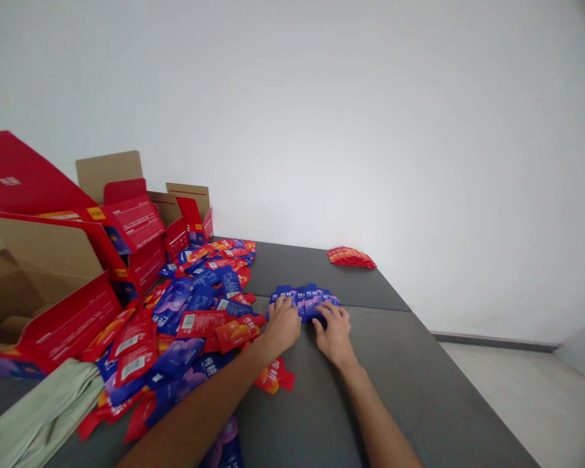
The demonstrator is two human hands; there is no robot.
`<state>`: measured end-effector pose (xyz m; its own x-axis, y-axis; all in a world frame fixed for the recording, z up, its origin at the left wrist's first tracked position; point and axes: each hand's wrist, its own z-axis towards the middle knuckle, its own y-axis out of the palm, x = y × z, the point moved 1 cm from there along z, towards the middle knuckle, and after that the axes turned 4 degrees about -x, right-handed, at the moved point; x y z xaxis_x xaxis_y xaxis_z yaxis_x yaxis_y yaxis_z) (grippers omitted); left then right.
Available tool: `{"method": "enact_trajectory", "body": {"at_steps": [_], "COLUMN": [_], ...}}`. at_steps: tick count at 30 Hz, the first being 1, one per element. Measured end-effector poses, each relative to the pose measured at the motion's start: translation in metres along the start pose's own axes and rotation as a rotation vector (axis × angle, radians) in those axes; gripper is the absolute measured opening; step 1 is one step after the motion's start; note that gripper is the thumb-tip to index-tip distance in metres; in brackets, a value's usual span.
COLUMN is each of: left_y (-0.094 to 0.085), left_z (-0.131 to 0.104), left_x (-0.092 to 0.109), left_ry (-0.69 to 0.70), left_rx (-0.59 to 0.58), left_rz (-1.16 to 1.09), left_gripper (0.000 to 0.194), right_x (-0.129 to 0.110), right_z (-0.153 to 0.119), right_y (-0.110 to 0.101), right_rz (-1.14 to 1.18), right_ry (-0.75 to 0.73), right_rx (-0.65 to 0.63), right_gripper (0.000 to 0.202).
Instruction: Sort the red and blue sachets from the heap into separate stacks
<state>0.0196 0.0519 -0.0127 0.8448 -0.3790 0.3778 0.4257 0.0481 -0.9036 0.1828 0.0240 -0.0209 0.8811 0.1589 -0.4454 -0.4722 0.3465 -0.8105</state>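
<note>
nearest, bottom l: 1 cloth (49, 409), pale green, then 1 heap (175, 325) of mixed blue & red pkts (238, 330) on the grey table (292, 416), too overlapped to count. past most of it, just r of the heap: 1 blue row (306, 302). l hand (285, 323) has fingers bent over its l end, undersides hidden, so can't tell if clamped; r hand (335, 328) has thumb & fingers apart, tips at the r end. step now is prob squaring up the row; next move imo calls for light, even contact from both ends so nothing slides out of line. row = several pkts, exact no. unclear. boxes (75, 325), at least 4 vis., opened, line the l side back toward the wall (322, 130). far end of table: 1 red stack (351, 257), untouched, qty unclear b/c overlap.
</note>
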Motion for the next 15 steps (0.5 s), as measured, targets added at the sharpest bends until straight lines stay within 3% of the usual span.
{"method": "enact_trajectory", "body": {"at_steps": [11, 15], "left_y": [-0.032, -0.038], "left_z": [-0.051, -0.059], "left_x": [-0.079, -0.095], "left_ry": [0.01, 0.004], "left_rx": [-0.011, 0.024], "left_rz": [0.023, 0.022], "left_gripper": [0.029, 0.03], "right_x": [-0.098, -0.134], "right_z": [-0.049, -0.069], "right_y": [0.004, 0.01], "right_rz": [0.217, 0.216], "right_ry": [-0.337, -0.448], "right_rx": [-0.426, -0.559], "right_gripper": [0.009, 0.018]}}
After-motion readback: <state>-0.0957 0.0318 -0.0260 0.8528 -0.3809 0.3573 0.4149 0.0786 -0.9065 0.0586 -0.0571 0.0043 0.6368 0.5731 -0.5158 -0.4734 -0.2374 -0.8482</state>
